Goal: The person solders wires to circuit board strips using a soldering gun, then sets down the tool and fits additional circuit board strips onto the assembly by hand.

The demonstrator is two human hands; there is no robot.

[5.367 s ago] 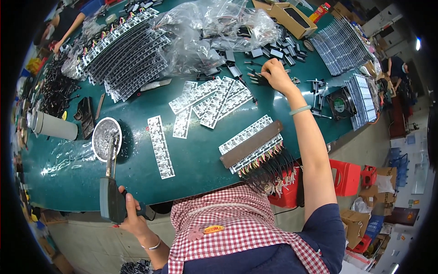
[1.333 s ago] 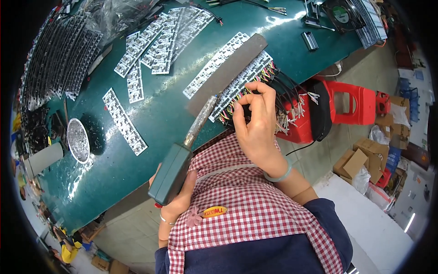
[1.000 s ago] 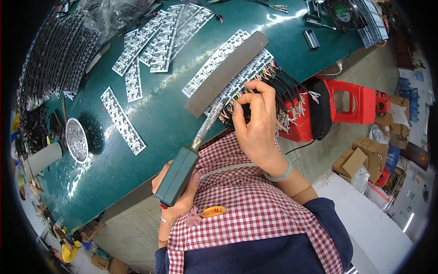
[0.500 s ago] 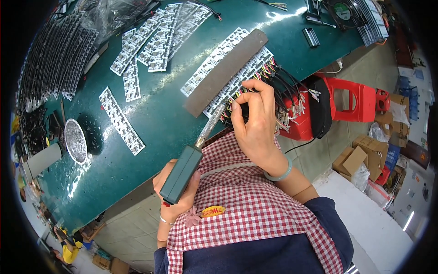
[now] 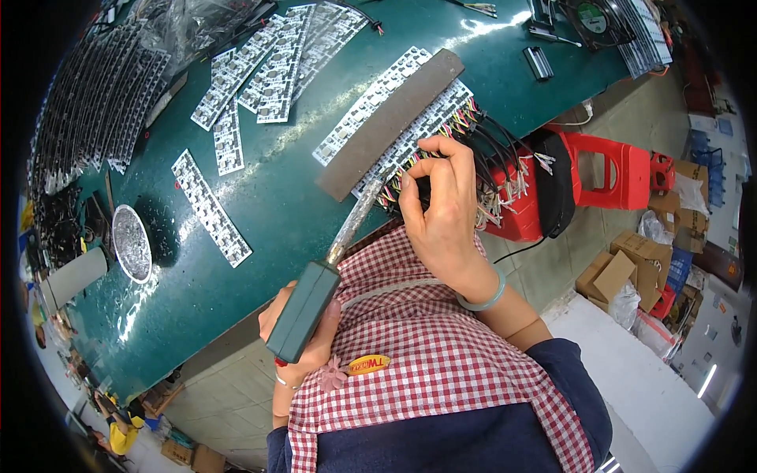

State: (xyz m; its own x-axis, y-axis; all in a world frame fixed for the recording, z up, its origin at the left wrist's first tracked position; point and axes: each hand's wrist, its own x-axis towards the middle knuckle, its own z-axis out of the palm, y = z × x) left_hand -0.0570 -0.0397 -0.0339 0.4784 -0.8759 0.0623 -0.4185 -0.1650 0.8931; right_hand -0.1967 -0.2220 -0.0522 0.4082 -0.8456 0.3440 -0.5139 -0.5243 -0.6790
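Note:
My left hand (image 5: 322, 340) is wrapped round the green handle of a soldering iron (image 5: 303, 312), whose metal barrel slants up and right. The iron's tip reaches the near edge of a row of white circuit boards (image 5: 369, 101), among the soldered wires. Across the boards lies a long brown bar (image 5: 390, 126). My right hand (image 5: 443, 211) is closed, thumb and forefinger pinched together at the thin coloured wires (image 5: 460, 122) along that edge. Just which wire sits between the fingertips is hidden. Black cables with stripped ends (image 5: 514, 183) hang off the table edge beyond the hand.
Loose circuit board strips (image 5: 211, 209) lie on the green table (image 5: 260, 185). Farther left are a round bowl (image 5: 131, 244) and a stack of dark strips (image 5: 102, 102). A fan (image 5: 593, 22) is at the far right. Red stools (image 5: 603, 169) stand beside the table, cardboard boxes (image 5: 623, 268) beyond.
The soldering iron and my left hand have shifted slightly down and left, and the handle has tilted a little. My right hand has stayed in place.

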